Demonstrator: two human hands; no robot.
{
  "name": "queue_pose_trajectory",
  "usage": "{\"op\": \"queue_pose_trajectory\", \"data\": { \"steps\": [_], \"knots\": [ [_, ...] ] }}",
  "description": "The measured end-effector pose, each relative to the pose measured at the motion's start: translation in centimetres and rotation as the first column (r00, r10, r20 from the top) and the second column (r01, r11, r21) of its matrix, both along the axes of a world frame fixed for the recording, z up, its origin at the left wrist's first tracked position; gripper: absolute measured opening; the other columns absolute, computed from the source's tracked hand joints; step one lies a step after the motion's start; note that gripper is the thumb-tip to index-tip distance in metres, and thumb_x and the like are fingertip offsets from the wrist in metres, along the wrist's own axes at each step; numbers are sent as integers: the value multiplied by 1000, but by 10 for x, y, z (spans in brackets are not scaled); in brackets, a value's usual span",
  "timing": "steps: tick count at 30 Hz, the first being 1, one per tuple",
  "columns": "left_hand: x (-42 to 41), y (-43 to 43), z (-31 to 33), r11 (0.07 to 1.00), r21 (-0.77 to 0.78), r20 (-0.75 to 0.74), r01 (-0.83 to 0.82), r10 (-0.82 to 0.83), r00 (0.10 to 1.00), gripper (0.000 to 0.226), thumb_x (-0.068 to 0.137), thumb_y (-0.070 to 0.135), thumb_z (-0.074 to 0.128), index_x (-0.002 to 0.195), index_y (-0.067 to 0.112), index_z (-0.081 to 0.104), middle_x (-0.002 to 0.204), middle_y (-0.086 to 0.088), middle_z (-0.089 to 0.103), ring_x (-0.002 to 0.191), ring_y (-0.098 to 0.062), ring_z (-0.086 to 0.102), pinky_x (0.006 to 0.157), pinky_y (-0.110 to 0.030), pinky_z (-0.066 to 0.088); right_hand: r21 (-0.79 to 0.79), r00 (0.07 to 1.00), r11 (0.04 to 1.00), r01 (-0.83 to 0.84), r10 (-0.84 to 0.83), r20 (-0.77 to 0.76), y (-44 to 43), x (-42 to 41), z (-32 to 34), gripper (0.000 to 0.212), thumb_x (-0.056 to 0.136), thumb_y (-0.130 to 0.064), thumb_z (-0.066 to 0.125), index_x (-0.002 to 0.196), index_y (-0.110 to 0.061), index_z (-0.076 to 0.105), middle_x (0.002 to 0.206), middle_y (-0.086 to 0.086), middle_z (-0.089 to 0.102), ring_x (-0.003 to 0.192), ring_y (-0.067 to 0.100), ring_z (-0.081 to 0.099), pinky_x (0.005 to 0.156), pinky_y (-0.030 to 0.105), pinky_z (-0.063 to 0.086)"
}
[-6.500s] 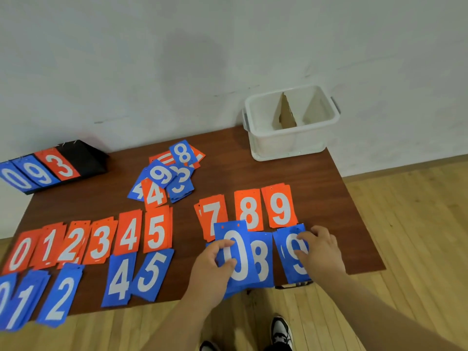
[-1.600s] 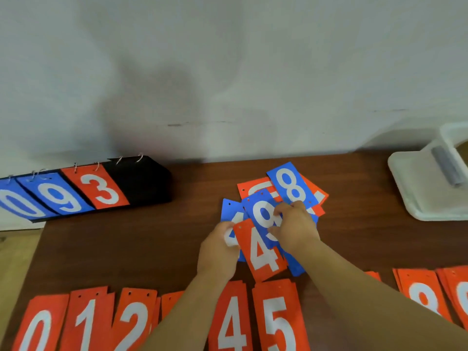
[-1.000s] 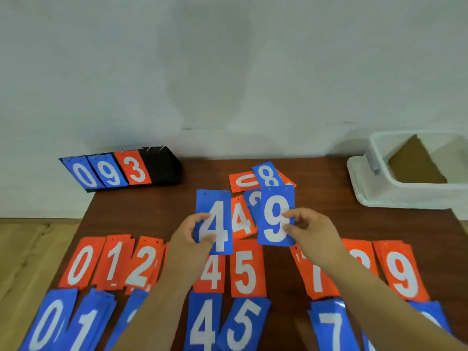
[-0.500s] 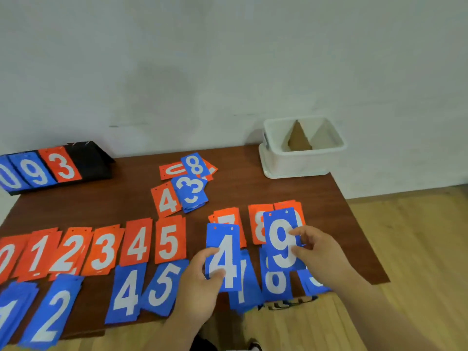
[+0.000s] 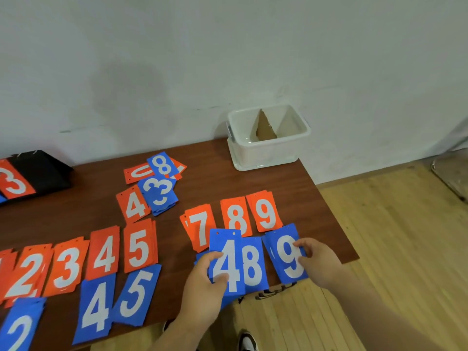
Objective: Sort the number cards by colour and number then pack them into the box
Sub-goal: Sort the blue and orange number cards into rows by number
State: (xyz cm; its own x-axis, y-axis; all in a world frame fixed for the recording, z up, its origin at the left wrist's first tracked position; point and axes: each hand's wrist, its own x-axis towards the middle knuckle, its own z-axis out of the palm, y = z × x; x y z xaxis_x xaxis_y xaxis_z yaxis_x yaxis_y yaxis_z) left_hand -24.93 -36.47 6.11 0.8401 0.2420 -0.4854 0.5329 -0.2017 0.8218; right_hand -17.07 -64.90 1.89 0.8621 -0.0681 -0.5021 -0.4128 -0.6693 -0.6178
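Our left hand (image 5: pixel 202 287) pinched a blue 4 card (image 5: pixel 229 259) by its lower left edge, above the blue 8 pile (image 5: pixel 254 267) at the table's (image 5: pixel 228 183) near edge. Our right hand (image 5: pixel 319 264) closed thumb and fingers on the blue 9 card (image 5: pixel 287 252), resting on its pile. We judged the cards thin, light and slick, best pinched at an edge.

Left hand (image 5: pixel 202 287): fingers and thumb pinched closed, forearm reaching forward.
Right hand (image 5: pixel 319 262): fingertips pinched, palm down.
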Motion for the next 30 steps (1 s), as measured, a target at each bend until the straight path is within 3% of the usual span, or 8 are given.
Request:
{"op": "queue_pose_trajectory", "data": {
  "steps": [4,9,11,13,17,22,27,30],
  "knots": [
    [3,4,-8,997,65,-37,28,-25,999,35,96,16,69,120,38,57,126,13,54,111,-8,58,71,-24,62,-85,998,995,-53,50,-31,0,11,-15,35,98,-14,59,130,-27,58,130,1,64,101,14,62,60,15,53],
    [4,13,-8,999,44,-29,-9,11,1000,36,96,14,68,127,31,57,117,17,55,99,-3,60,56,-14,55,-270,993,956,-118,106,-57,20,16,-6,48,89,-32,65,137,-32,58,127,-3,64,105,19,63,84,37,59],
    [3,17,-6,998,62,-18,-25,26,1000,38,96,15,68,129,31,57,124,12,56,101,-2,59,58,-14,56,-143,993,983,-117,118,-5,39,14,5,40,90,-33,68,130,-33,62,124,-10,62,100,14,62,84,31,56],
    [1,20,-2,996,84,2,-34,34,999,38,97,15,68,129,31,58,127,13,54,100,3,57,58,-9,52,94,989,985,-145,144,16,70,10,21,28,92,-31,70,119,-35,65,117,-16,62,97,11,63,80,25,54],
    [-6,35,17,988,143,73,-58,48,996,37,95,14,69,126,32,57,123,16,55,97,3,57,61,-2,45,397,968,886,-239,249,27,142,6,57,16,94,-26,69,105,-38,69,104,-16,71,95,7,69,72,20,56],
    [-30,86,32,976,166,112,-140,122,986,35,94,15,69,118,37,57,112,22,56,83,24,51,62,0,43,377,914,836,-398,395,88,222,1,68,17,91,-15,72,96,-31,72,88,-7,69,76,10,67,68,22,54],
    [-64,159,26,950,197,113,-242,224,968,33,92,19,73,110,42,59,116,20,61,99,9,56,70,-4,44,331,824,760,-560,551,130,308,-10,64,18,91,-13,71,97,-30,71,87,-10,64,68,1,57,60,14,43],
    [-88,212,14,927,257,69,-273,264,962,32,90,21,73,106,45,57,111,22,61,101,4,57,77,-14,50,293,774,722,-627,620,129,365,-21,53,20,92,-16,71,102,-33,70,104,-11,66,86,5,64,68,14,46]
  ]
}}
